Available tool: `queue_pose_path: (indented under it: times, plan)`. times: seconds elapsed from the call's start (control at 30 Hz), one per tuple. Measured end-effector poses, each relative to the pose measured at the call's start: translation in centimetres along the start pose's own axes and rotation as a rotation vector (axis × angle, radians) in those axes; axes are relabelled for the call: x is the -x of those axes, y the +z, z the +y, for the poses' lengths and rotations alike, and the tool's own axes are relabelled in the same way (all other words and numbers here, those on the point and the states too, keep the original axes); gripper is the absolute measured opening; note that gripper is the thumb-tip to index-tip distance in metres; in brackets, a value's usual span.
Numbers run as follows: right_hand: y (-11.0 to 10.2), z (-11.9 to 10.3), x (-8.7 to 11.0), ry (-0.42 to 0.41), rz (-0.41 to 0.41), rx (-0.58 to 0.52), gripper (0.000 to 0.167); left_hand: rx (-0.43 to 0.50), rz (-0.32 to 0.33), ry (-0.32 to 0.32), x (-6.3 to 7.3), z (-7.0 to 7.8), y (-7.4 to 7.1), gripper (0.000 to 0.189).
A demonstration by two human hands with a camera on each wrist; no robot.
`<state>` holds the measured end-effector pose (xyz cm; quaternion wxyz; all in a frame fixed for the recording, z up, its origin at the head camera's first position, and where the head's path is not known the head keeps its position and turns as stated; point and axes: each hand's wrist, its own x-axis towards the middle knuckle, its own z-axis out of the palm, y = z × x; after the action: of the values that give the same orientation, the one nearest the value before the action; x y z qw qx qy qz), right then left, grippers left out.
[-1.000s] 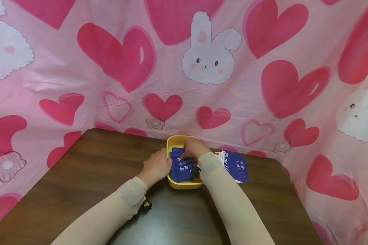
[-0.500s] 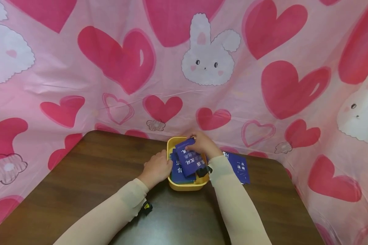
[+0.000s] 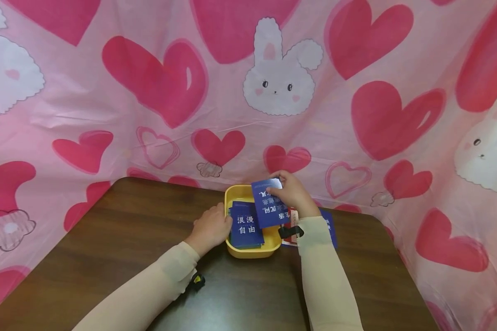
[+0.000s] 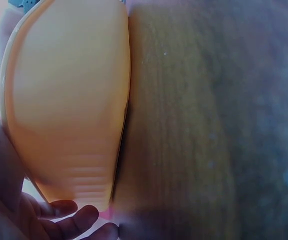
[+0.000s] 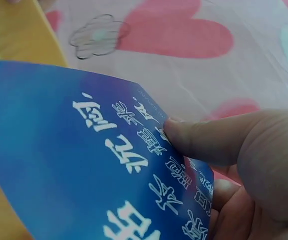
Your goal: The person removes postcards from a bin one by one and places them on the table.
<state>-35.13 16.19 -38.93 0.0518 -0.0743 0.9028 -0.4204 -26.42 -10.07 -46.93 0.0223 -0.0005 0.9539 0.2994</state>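
Holding card: our right hand (image 3: 291,191) pinches a blue card (image 3: 267,204) above the right part of the box, thumb on its printed face, the other fingers behind.
Box: a yellow tub (image 3: 250,253) with rounded corners and smooth, glossy walls; our left hand (image 3: 209,225) grips its left rim, fingers bent round the outer wall and slightly apart at the tips.
Inside: a stack of blue cards (image 3: 246,225) lies flat toward the left, white characters on top, green showing at the edge.
Card surface: shiny, thin, slightly bowed, with white lettering.
Beside box: red-and-white print (image 3: 289,240) and a blue sheet (image 3: 330,225) lie to the right, partly hidden by our arm.
Table: dark brown, wood-grained (image 3: 149,239).
Backdrop: creased pink sheet (image 3: 228,110) with hearts and rabbits.
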Motion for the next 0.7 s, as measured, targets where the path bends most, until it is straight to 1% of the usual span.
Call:
queue_pose_path:
  times: [0.07,0.17,0.27,0.4,0.57,0.7]
  plan:
    - [-0.8,0.3,0.3,-0.006,0.007,-0.023,0.048,0.004,-0.002,0.000,0.0,0.0,0.0,0.050]
    - [-2.1,0.6,0.8,-0.009,0.033,-0.010,0.048,0.006,-0.004,0.000,-0.1,0.0,0.0,0.049]
    - [-3.5,1.0,1.4,0.007,0.057,0.018,0.048,0.003,-0.003,0.004,-0.1,-0.1,0.0,0.048]
    - [-5.0,1.5,2.2,0.045,0.062,0.014,0.048,0.014,-0.012,0.006,-0.3,-0.2,0.1,0.046]
    - [-6.2,2.2,2.7,0.065,0.082,0.009,0.045,0.026,-0.022,0.015,-0.3,-0.2,0.1,0.046]
    - [-6.8,3.1,2.8,0.066,0.118,0.044,0.047,0.025,-0.028,0.015,-0.3,-0.4,-0.2,0.046]
